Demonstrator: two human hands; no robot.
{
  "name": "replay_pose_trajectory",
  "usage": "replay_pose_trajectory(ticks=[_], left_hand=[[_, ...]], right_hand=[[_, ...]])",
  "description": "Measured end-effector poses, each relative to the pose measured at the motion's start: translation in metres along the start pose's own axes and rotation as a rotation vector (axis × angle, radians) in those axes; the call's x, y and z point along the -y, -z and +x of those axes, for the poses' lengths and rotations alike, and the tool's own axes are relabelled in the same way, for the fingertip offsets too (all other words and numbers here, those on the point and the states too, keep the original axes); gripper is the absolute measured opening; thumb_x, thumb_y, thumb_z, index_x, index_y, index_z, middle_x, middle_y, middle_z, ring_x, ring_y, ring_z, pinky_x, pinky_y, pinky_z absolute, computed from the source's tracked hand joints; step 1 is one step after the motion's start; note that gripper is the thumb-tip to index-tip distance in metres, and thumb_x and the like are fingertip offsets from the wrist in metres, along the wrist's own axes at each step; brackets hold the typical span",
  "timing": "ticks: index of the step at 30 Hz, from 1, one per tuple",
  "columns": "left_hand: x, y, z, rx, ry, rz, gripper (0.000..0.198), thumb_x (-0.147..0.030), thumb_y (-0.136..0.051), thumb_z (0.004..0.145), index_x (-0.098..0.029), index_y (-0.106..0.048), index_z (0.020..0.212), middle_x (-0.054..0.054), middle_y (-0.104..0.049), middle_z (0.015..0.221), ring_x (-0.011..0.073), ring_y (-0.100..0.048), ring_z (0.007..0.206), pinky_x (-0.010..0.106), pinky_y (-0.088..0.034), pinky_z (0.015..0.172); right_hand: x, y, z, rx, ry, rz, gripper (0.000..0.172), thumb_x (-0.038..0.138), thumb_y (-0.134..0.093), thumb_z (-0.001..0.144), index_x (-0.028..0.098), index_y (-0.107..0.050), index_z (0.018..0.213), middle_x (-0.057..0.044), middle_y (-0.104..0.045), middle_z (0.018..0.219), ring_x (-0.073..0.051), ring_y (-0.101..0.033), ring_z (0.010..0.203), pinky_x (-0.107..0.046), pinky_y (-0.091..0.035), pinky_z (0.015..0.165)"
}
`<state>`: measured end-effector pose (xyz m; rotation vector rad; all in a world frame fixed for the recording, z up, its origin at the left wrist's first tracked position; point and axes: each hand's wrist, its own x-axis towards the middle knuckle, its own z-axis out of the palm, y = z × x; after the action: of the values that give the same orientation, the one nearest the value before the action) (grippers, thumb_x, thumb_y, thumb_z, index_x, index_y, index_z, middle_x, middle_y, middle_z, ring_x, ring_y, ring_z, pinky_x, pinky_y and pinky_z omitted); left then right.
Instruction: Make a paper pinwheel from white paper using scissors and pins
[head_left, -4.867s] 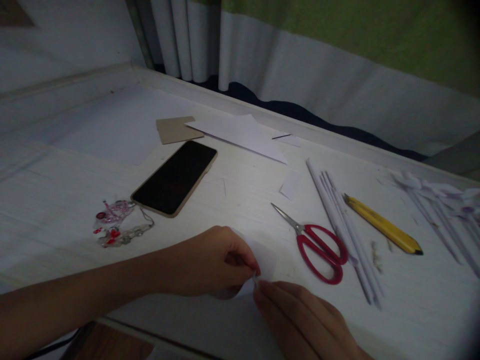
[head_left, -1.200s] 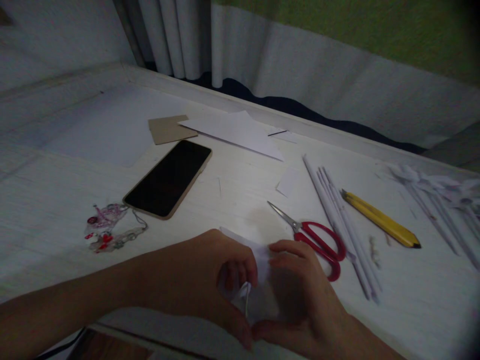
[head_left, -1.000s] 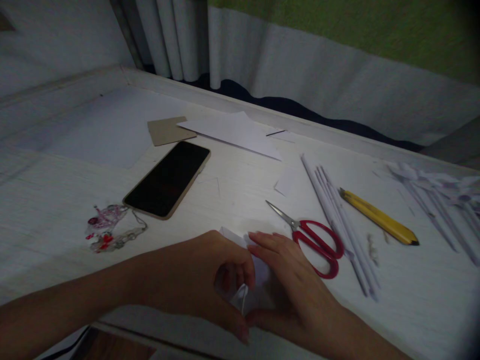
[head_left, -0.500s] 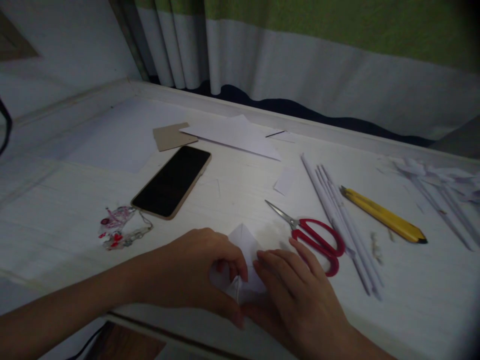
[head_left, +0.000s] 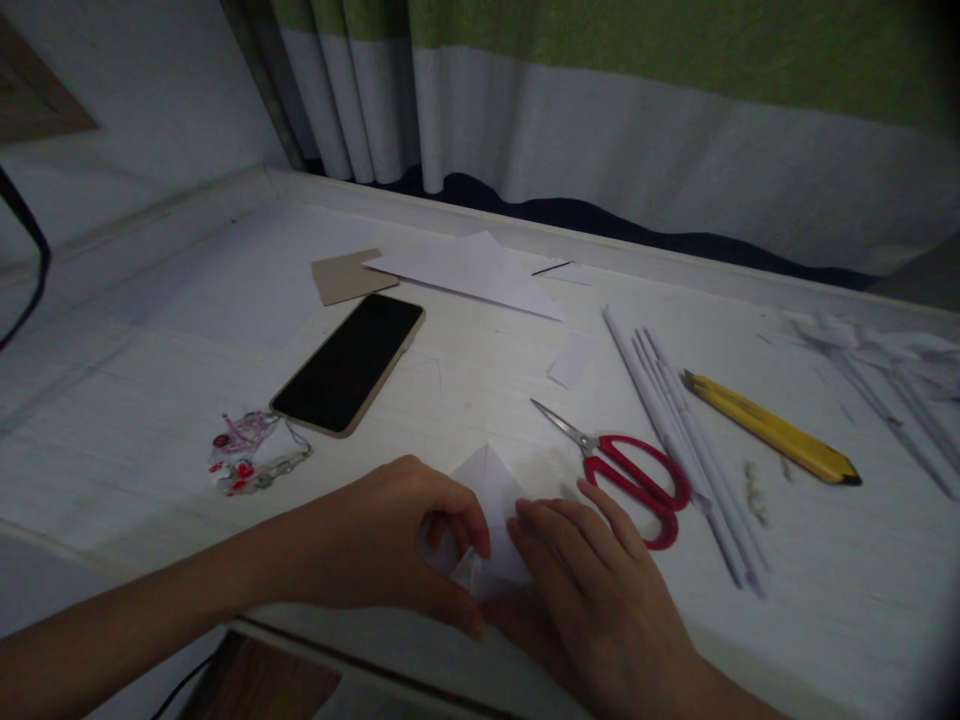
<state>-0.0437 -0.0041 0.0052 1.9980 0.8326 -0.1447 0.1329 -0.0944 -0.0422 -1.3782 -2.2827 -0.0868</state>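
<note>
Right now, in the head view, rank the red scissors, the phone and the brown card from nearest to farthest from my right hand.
1. Red scissors, just beyond the right hand, slightly to its right.
2. Phone, farther back on the left.
3. Brown card, behind the phone, farthest back.

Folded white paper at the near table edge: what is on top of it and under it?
On the folded white paper, the left hand pinches one side and the right hand presses flat; its pointed top is bare. It lies on the table; anything beneath is covered.
</note>
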Motion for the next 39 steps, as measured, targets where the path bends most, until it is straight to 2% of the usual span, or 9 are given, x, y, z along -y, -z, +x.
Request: replay_pose_trajectory(ticks=[5, 12, 14, 17, 19, 23, 29, 39], left_hand=[[0.001, -0.001, 0.0, -0.02, -0.034, -0.026, 0.036, -0.045, -0.067, 0.055, -0.021, -0.06, 0.081, -0.004, -0.057, 0.068, 0.0106, -0.051, 0.062, 0.017, -0.036, 0.053], [0.005, -0.004, 0.002, -0.056, -0.072, -0.055, 0.047, -0.045, -0.071, 0.05, -0.025, -0.055, 0.09, -0.008, -0.057, 0.068, 0.0097, -0.052, 0.061, 0.018, -0.035, 0.054], [0.006, -0.003, 0.002, -0.042, -0.076, -0.055, 0.044, -0.044, -0.07, 0.052, -0.025, -0.054, 0.089, -0.008, -0.057, 0.069, 0.0096, -0.052, 0.061, 0.017, -0.034, 0.052], [0.004, -0.002, 0.002, -0.028, -0.08, -0.045, 0.039, -0.044, -0.069, 0.054, -0.024, -0.054, 0.085, -0.007, -0.057, 0.069, 0.0095, -0.051, 0.061, 0.017, -0.033, 0.05], [0.003, -0.002, 0.001, -0.034, -0.085, -0.031, 0.038, -0.044, -0.069, 0.053, -0.023, -0.053, 0.081, -0.007, -0.056, 0.068, 0.0095, -0.05, 0.061, 0.017, -0.032, 0.05], [0.003, -0.004, 0.002, -0.058, -0.119, -0.016, 0.035, -0.043, -0.068, 0.055, -0.022, -0.051, 0.078, -0.008, -0.056, 0.069, 0.0091, -0.049, 0.062, 0.017, -0.031, 0.051], [0.005, -0.008, 0.002, -0.089, -0.148, -0.011, 0.042, -0.049, -0.069, 0.051, -0.022, -0.052, 0.078, -0.007, -0.056, 0.071, 0.01, -0.05, 0.063, 0.018, -0.031, 0.053], [0.007, -0.011, 0.003, -0.109, -0.212, 0.015, 0.034, -0.044, -0.067, 0.059, -0.021, -0.051, 0.078, -0.006, -0.056, 0.072, 0.0099, -0.05, 0.066, 0.019, -0.032, 0.057]], right_hand=[[0.001, 0.0, -0.001, -0.007, -0.006, 0.006, 0.031, 0.038, -0.052, 0.076, 0.011, -0.061, 0.089, -0.01, -0.064, 0.089, -0.024, -0.054, 0.084, -0.046, -0.034, 0.088], [0.0, 0.005, 0.003, 0.049, -0.013, 0.097, 0.036, 0.039, -0.056, 0.072, 0.011, -0.059, 0.094, -0.01, -0.062, 0.091, -0.025, -0.052, 0.086, -0.048, -0.032, 0.088], [0.001, 0.008, 0.006, 0.059, -0.017, 0.186, 0.029, 0.034, -0.057, 0.073, 0.012, -0.059, 0.092, -0.008, -0.063, 0.086, -0.023, -0.052, 0.081, -0.045, -0.036, 0.082], [0.004, 0.013, 0.011, 0.076, -0.054, 0.338, 0.015, 0.019, -0.052, 0.075, 0.014, -0.059, 0.087, -0.006, -0.062, 0.078, -0.02, -0.051, 0.072, -0.037, -0.04, 0.067], [0.007, 0.013, 0.013, 0.087, -0.088, 0.41, 0.013, 0.014, -0.05, 0.075, 0.014, -0.059, 0.085, -0.006, -0.061, 0.076, -0.019, -0.05, 0.069, -0.033, -0.04, 0.061], [0.011, 0.01, 0.014, 0.1, -0.14, 0.474, 0.011, 0.013, -0.05, 0.075, 0.015, -0.057, 0.083, -0.004, -0.061, 0.074, -0.018, -0.05, 0.068, -0.033, -0.038, 0.06], [0.011, 0.007, 0.013, 0.117, -0.216, 0.506, 0.01, 0.011, -0.051, 0.073, 0.015, -0.057, 0.08, -0.004, -0.06, 0.073, -0.018, -0.05, 0.068, -0.033, -0.037, 0.06], [0.011, -0.001, 0.012, 0.047, -0.209, 0.517, 0.009, 0.009, -0.055, 0.068, 0.014, -0.056, 0.075, -0.004, -0.059, 0.069, -0.016, -0.051, 0.066, -0.03, -0.039, 0.059]])
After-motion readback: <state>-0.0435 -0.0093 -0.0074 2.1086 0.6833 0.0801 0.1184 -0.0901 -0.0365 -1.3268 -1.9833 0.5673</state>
